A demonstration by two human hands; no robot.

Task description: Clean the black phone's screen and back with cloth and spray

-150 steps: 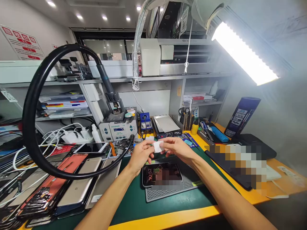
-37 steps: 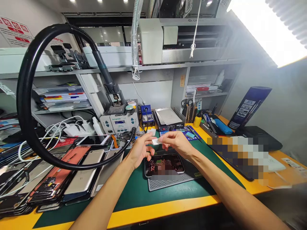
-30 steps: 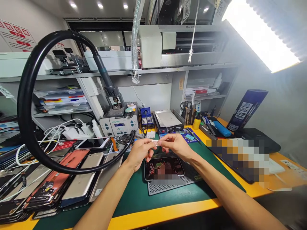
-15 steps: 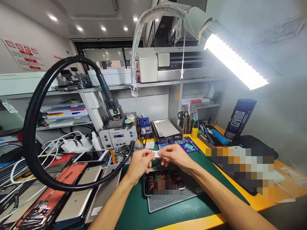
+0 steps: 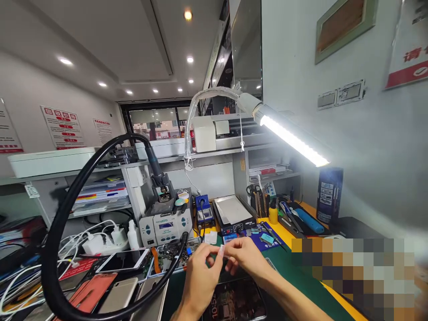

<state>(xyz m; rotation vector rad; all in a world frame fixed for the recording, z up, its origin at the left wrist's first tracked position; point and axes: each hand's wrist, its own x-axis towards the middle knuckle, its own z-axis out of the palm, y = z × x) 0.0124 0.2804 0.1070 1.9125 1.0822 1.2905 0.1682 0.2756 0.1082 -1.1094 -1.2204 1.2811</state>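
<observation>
A small white piece [image 5: 222,250], its kind too small to make out, is pinched between the fingertips of both hands. My left hand [image 5: 204,273] is closed on its left side, with thumb and forefinger meeting at the piece. On the other side my right hand [image 5: 246,255] is closed too, fingertips touching it. Below them a phone [image 5: 239,299] lies face up on the green mat [image 5: 309,283], its screen lit with the time 10:52. My left hand and wrist cover part of the phone's near left side.
Left are several phones, a white tablet [image 5: 123,261] and a looping black hose [image 5: 53,232] from the hot-air station [image 5: 165,227]. A parts tray [image 5: 167,256] sits beside my left hand. Behind stands a heating plate [image 5: 234,209]; a lamp [image 5: 290,140] hangs overhead. A yellow bottle [image 5: 273,213] stands right.
The view has tilted upward, so the bench and hands sit lower. My left hand has turned more upright, and the white piece between the fingertips now stands more upright too.
</observation>
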